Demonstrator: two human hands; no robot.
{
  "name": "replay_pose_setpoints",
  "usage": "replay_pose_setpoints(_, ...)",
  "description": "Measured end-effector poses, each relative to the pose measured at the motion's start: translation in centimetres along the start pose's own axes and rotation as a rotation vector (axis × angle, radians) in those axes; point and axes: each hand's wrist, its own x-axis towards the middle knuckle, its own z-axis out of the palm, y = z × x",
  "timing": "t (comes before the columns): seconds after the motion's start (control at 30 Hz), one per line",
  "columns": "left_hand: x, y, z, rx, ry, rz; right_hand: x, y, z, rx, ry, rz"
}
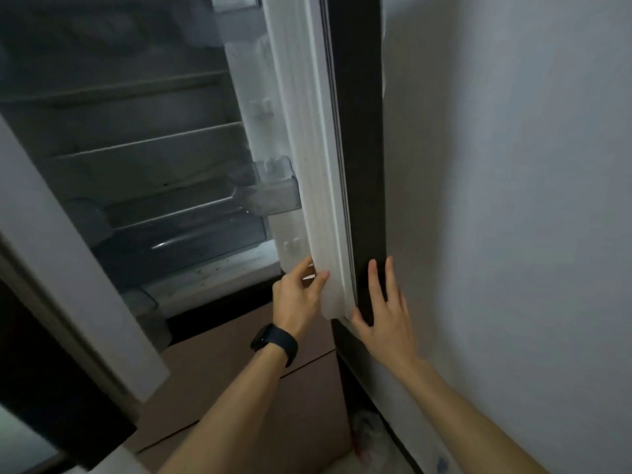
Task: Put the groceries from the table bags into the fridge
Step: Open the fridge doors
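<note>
Risking pinched fingertips first: curling the left hand (297, 295) round the white inner lip of the door (307, 165) near its bottom corner, and so likely trapping those fingers against the fridge (219, 278) frame by swinging the door shut toward nine o'clock. Risking, the other way, a knock against the wall (513, 165) standing close at three o'clock, by pushing too hard outward. Possibly also catching a sleeve or a carried item on the clear door bin (273, 189), jutting inward at about eleven o'clock from the hands.

Reaching both forearms up from six o'clock toward the door's lower end. Gripping loosely with the left hand, thumb raised and fingers bent against the lining, wearing a dark watch (273, 340) on that wrist. Laying the right hand (386, 316) flat, fingers straight and spread, pressing on the door's dark outer edge and holding nothing. Bracketing that edge between the two hands, left at nine o'clock of it, right at three.

Looking into the open fridge at ten o'clock: shelves (147, 142) stepping down to a drawer (191, 234) low inside. Seeing no groceries and no bags anywhere in view, so judging the loading as not yet under way here.
</note>
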Motion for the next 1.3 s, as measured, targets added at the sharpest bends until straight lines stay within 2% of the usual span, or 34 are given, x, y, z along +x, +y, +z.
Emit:
replay_pose_setpoints(0.1, 1.6, 1.1, 3.6, 0.051, -0.046, 0.039, 1.0, 2.4, -1.5, 0.073, -0.016, 0.087)
replay_pose_setpoints(0.23, 3.7, 2.7, 7.7, 0.123, -0.111, 0.066, 4.0, 4.4, -3.3, 0.038, -0.075, 0.239)
replay_pose_setpoints(0.4, 5.7, 3.3, 10.6, 0.109, -0.201, 0.073, 7.9, 6.8, -5.3, 0.04, -0.296, 0.37)
replay_pose_setpoints(0.53, 6.5, 3.9, 10.7, 0.079, -0.336, 0.056, 10.0, 7.4, -7.8, -0.063, -0.449, 0.393)
replay_pose_setpoints(0.6, 6.4, 4.3, 9.8, 0.094, -0.396, 0.024, 9.9, 6.8, -8.8, -0.13, -0.459, 0.379)
replay_pose_setpoints(0.67, 5.3, 4.3, 7.9, 0.094, -0.389, -0.006, 8.8, 5.6, -9.0, -0.18, -0.364, 0.335)
replay_pose_setpoints(0.77, 1.7, 3.4, 3.1, 0.087, -0.285, 0.039, 4.9, 2.2, -7.8, -0.025, -0.123, 0.244)
replay_pose_setpoints(0.83, -1.4, 2.1, -0.9, 0.17, -0.173, 0.103, 2.1, -0.6, -6.2, 0.146, -0.1, 0.181)
replay_pose_setpoints(0.9, -4.8, 0.6, -4.8, 0.304, -0.028, 0.145, -0.1, -3.7, -4.0, 0.28, -0.219, 0.143)
replay_pose_setpoints(1.03, -10.4, -1.8, -12.2, 0.529, 0.403, 0.242, -2.0, -10.5, 1.6, 0.595, -0.496, 0.108)
replay_pose_setpoints(1.13, -12.8, -3.3, -17.0, 0.741, 0.672, 0.302, -2.3, -15.4, 5.4, 0.743, -0.649, 0.062)
replay_pose_setpoints(1.23, -13.8, -4.3, -21.5, 0.866, 0.812, 0.195, -2.0, -20.2, 9.1, 0.84, -0.703, 0.056)
replay_pose_setpoints(1.3, -14.3, -5.2, -23.9, 0.916, 0.765, 0.104, -1.9, -23.3, 11.2, 0.86, -0.734, 0.077)
